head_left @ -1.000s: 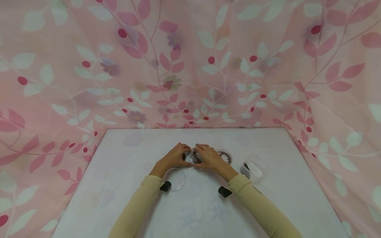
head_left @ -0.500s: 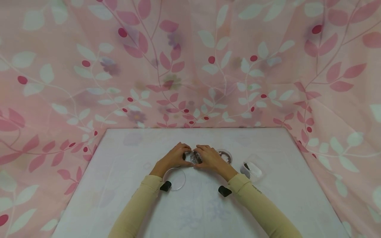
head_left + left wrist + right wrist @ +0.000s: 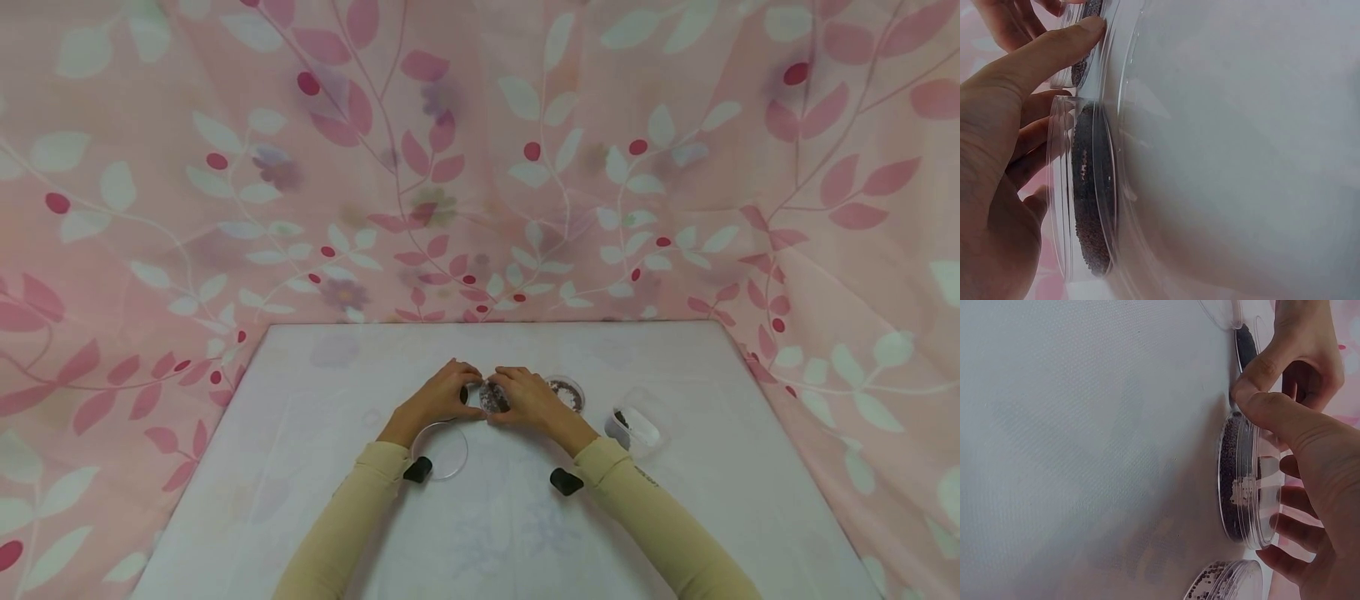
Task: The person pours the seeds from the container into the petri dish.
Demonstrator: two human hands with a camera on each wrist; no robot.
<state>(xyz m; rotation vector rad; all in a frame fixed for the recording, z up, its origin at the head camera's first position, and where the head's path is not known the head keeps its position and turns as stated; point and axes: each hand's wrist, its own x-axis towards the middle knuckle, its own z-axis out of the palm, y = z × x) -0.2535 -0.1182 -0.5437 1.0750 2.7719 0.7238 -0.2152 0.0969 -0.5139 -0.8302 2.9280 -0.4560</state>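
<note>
Both hands hold a clear round petri dish (image 3: 493, 398) of dark granules near the table's middle. My right hand (image 3: 531, 400) curls its fingers round the dish's right side, thumb at the near edge. From the other side, my left hand (image 3: 442, 393) grips it with thumb and fingers. The two thumbs meet at the near rim in the right wrist view. Another petri dish (image 3: 1094, 187) with dark granules stands under the left palm, mostly hidden from the head view. To the right is a third petri dish (image 3: 566, 395), with brown and white bits.
A clear round lid (image 3: 440, 451) lies on the white table (image 3: 510, 533) by the left wrist. Farther right stands a small clear plastic tub (image 3: 633, 428) with dark material inside. Black wrist cameras (image 3: 566, 482) hang at both cuffs. A pink patterned cloth (image 3: 480, 167) surrounds the table.
The light and dark patches seen in the held petri dish have shifted, with more dark showing now. Both hands stay almost in the same place. Nothing else has visibly moved.
</note>
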